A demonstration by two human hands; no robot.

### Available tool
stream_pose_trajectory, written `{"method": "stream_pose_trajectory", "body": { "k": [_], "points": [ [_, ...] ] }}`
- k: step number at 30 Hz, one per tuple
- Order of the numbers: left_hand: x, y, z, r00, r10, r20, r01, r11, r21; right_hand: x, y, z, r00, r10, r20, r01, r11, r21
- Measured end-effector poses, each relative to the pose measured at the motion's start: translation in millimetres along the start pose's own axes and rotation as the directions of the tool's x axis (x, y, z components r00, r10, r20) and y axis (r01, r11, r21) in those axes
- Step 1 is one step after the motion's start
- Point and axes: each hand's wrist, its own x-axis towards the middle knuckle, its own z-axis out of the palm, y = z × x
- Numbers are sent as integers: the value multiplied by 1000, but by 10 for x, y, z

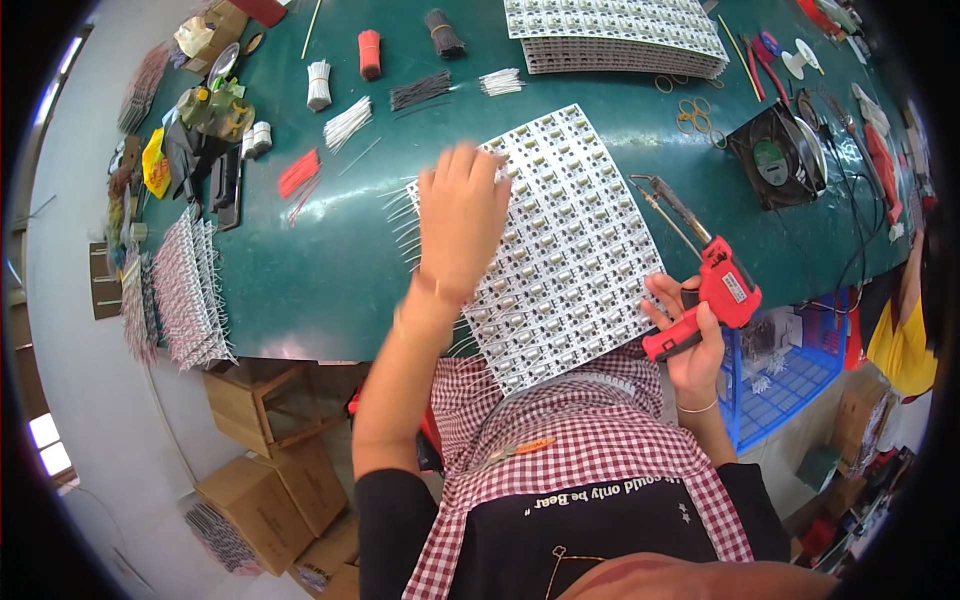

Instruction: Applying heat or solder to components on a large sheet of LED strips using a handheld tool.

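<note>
A white panel of many small circuit boards (570, 235) lies tilted at the table's near edge, partly over my lap. Thin white wires (405, 225) stick out along its left side. My left hand (463, 215) is over the panel's upper left part, back upward and slightly blurred. Its fingers are bent together, and whatever they pinch is hidden beneath. In my right hand (697, 345) is a red and black soldering gun (728, 290), gripped by its handle, beside the panel's right edge. The gun's metal tip (660, 195) points up and left, apart from the boards.
Bundles of red wires (298, 174), white wires (347, 122) and black wires (420, 90) lie beyond the panel. More panels (620, 45) are stacked at the back. A black fan (772, 160) stands at right, above a blue crate (790, 385). Wired panels (190, 290) lean at left.
</note>
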Motion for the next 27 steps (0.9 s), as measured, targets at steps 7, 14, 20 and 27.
{"method": "stream_pose_trajectory", "body": {
  "k": [7,14,20,27],
  "points": [
    [1139,-746,921,998,68,7,-68,988,140,-86,-42,25,997,-34,-70,37,999,34],
    [1030,-748,1022,992,81,-100,-56,971,233,-90,-203,54,994,-52,-91,57,997,45],
    [1009,-737,946,974,141,-176,-83,951,299,7,-316,130,996,-80,-31,80,997,-6],
    [842,-659,657,973,58,-224,-85,990,-109,-51,-312,284,991,-118,-70,118,993,-1]
  ]
}}
